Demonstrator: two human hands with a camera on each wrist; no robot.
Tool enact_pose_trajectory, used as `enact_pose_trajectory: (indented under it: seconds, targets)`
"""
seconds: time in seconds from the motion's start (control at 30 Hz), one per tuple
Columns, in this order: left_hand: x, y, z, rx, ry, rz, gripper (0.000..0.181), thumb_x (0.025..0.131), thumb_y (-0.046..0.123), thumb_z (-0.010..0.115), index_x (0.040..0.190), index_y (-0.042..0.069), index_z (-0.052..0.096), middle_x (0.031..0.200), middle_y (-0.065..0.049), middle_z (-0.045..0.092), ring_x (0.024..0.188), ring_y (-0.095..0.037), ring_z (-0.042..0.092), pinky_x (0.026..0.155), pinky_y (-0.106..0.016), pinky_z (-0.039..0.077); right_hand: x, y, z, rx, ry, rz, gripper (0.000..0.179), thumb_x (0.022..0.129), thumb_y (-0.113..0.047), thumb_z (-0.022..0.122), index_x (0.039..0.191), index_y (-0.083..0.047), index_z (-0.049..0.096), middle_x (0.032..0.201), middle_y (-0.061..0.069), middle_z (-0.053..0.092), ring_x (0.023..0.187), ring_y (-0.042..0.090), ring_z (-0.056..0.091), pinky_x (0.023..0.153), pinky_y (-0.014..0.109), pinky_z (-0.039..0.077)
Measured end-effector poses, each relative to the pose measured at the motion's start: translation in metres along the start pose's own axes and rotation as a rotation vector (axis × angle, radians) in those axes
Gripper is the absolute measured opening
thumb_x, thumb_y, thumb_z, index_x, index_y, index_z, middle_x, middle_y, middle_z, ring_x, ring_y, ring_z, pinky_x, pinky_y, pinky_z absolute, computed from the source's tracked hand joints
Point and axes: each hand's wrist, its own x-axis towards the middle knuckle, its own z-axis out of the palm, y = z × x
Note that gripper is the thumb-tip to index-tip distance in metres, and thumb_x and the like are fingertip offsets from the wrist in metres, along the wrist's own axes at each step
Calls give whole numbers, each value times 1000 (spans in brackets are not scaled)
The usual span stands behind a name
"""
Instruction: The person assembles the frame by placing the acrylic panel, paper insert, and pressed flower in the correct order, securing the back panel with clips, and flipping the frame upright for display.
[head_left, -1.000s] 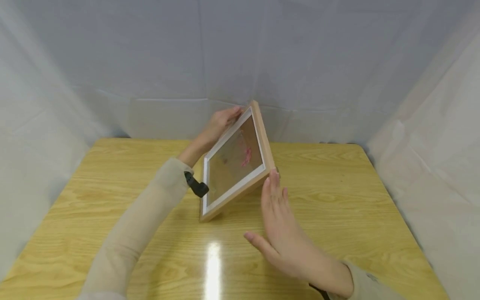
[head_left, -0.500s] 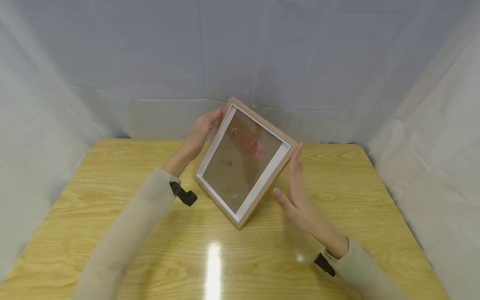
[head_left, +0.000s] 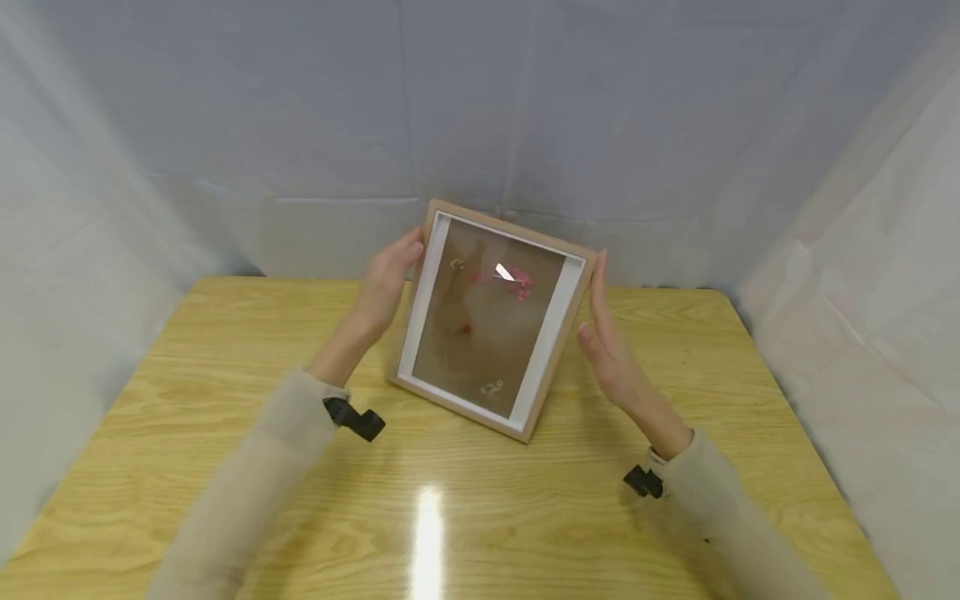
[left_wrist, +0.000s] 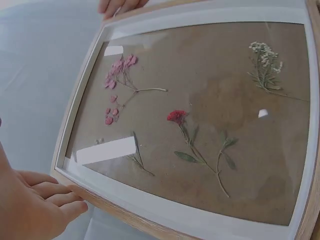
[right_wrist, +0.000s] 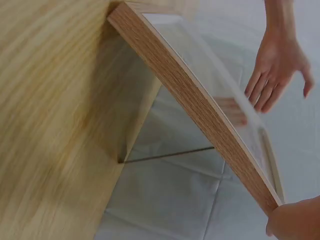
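A picture frame (head_left: 487,350) with a light wood border leans back on the table, its glass towards me. Behind the glass lie pressed flowers: a pink sprig (left_wrist: 120,75), a red bloom (left_wrist: 176,117) and a white cluster (left_wrist: 265,57). My left hand (head_left: 386,279) touches the frame's left edge high up, fingers nearly straight and the thumb apart. Along the opposite edge, near the upper corner, rest the straight fingers of my right hand (head_left: 615,350). In the right wrist view, a thin leg (right_wrist: 170,155) shows behind the frame.
The frame stands towards the back of a wood-grain table (head_left: 660,417). Pale sheeting (head_left: 637,125) hangs behind the table and on both sides. Each wrist carries a black strap mount (head_left: 356,419). A bright light streak reflects off the tabletop in front.
The picture frame has turned from its slanted stance to face me more squarely. My right hand has moved up and away with its right edge; the left hand has shifted left and slightly down.
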Motion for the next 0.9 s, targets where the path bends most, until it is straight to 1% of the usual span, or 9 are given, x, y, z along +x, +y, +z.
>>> enact_pose_trajectory:
  seconds: [0.1,0.2,0.3,0.4,0.5,0.63,0.73,0.83,0.9]
  targets:
    - [-7,1,1,36,26,27,60,102,31,38,148,-7,38,152,-21,40,143,-32,35,119,-34,24,8,6,-6,43,-4,19,102,92,-78,26,156,-11,-15,164,2,-20,150,15,-14,120,42,-8]
    - [-13,1,4,52,55,39,60,101,32,40,148,-5,39,151,-20,42,142,-32,37,118,-33,26,16,12,-10,88,-7,33,104,91,-78,29,156,-10,-14,164,7,-19,150,15,-14,120,39,-9]
    - [-19,3,6,60,66,38,60,101,34,39,148,-4,38,153,-17,39,143,-30,35,119,-32,24,24,17,-13,132,-6,55,106,91,-79,31,157,-9,-12,164,7,-17,150,15,-14,120,38,-9]
    - [-24,4,7,74,62,32,63,101,38,38,149,-3,37,156,-15,35,145,-27,31,119,-31,21,30,21,-15,182,-3,71,107,90,-78,33,157,-8,-12,165,6,-16,150,14,-13,120,37,-10]
    - [-29,5,9,80,60,17,65,101,42,37,150,-1,36,158,-12,31,147,-23,28,120,-29,18,35,23,-15,203,1,77,106,91,-77,34,157,-8,-11,165,6,-15,149,13,-12,119,35,-10]
    - [-34,6,11,73,74,2,64,101,41,37,150,0,37,160,-9,28,148,-21,25,120,-30,16,40,24,-13,188,11,76,105,91,-77,33,157,-9,-10,165,6,-14,150,13,-12,120,34,-9]
    - [-35,7,14,50,94,11,63,101,38,38,149,-2,39,160,-10,29,148,-21,25,120,-30,17,42,26,-12,176,19,77,105,90,-79,32,157,-9,-9,165,5,-14,150,14,-12,120,33,-8]
    - [-35,6,17,-4,96,20,62,100,35,40,149,-4,37,160,-12,27,148,-22,24,120,-29,18,43,26,-13,170,40,79,107,90,-79,31,157,-6,-8,165,8,-13,150,16,-12,120,32,-8]
    - [-37,4,19,-40,89,17,62,101,32,42,151,-4,34,161,-12,26,148,-22,24,120,-30,19,42,26,-15,171,50,77,106,91,-78,31,156,-4,-8,165,10,-13,150,17,-11,120,31,-7]
